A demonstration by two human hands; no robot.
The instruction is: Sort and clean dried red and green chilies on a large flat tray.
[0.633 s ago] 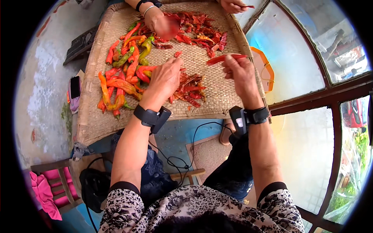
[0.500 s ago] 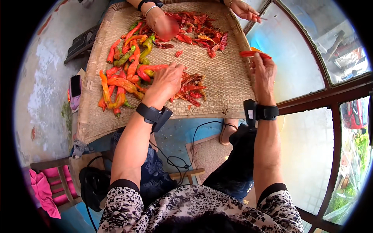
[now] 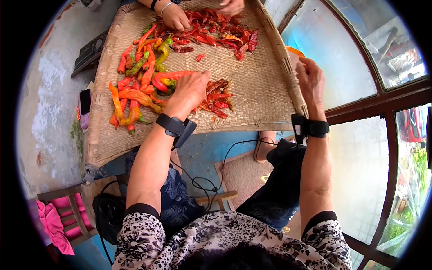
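Observation:
My left hand (image 3: 191, 90) is over the woven tray (image 3: 265, 90) with its fingers closed, and their tips are hidden from view. Beside it lie a fresh red pepper (image 3: 175, 75) and a small heap of dried red chili pieces (image 3: 219, 102). Past the tray's right rim, my right hand (image 3: 311, 81) has its fingers apart and shows nothing in them. Just above those fingers is an orange edge (image 3: 294, 51) of something mostly hidden. Red, orange and green peppers (image 3: 139, 92) cover the tray's left part.
Across the tray, another person's hand (image 3: 176, 17) touches dried red chilies (image 3: 216, 33); that person's other hand (image 3: 231, 6) is blurred. A glass window (image 3: 333, 58) borders the right side. To the left, a phone (image 3: 85, 101) stands by the wall. Black cables (image 3: 211, 191) hang below the tray.
The red pepper in my right hand has left it and is out of sight. The other person's right-side hand has moved over the tray. My left hand stays near the small heap.

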